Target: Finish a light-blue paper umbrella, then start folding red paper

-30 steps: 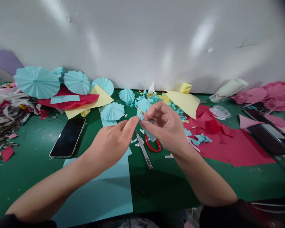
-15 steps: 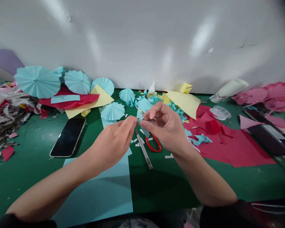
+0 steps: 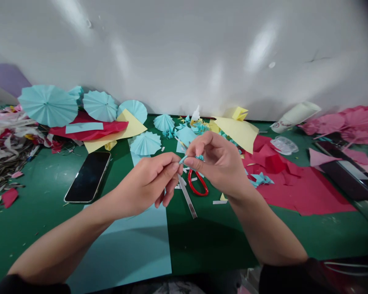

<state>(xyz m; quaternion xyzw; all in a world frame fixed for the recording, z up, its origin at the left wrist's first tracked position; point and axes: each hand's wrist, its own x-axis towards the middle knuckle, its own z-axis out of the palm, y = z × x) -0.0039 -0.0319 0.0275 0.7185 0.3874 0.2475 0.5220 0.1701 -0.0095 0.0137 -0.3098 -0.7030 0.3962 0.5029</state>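
A small strip of light blue paper [image 3: 183, 159], narrow and bent, is pinched between my two hands above the middle of the table. My left hand [image 3: 151, 179] grips its left end between thumb and forefinger. My right hand [image 3: 217, 163] pinches the other end, where a crumpled blue bit shows past the thumb. Just below the hands lie scissors with red handles [image 3: 198, 188], partly covered, and a flat metal strip [image 3: 188, 200]. Under my left forearm is a large light blue sheet [image 3: 131, 249].
Pleated blue paper rounds [image 3: 48, 106] line the back left. A phone [image 3: 88, 177] lies left of my hands. Red paper sheets [image 3: 309, 192] spread to the right, with a dark phone-like device [image 3: 349, 179] beyond. A white roll [image 3: 296, 116] leans against the wall.
The blue paper between my fingers has gone from a flat hanging piece to a narrow, bent strip. My left hand has turned, its thumb now showing and its lower fingers hanging down.
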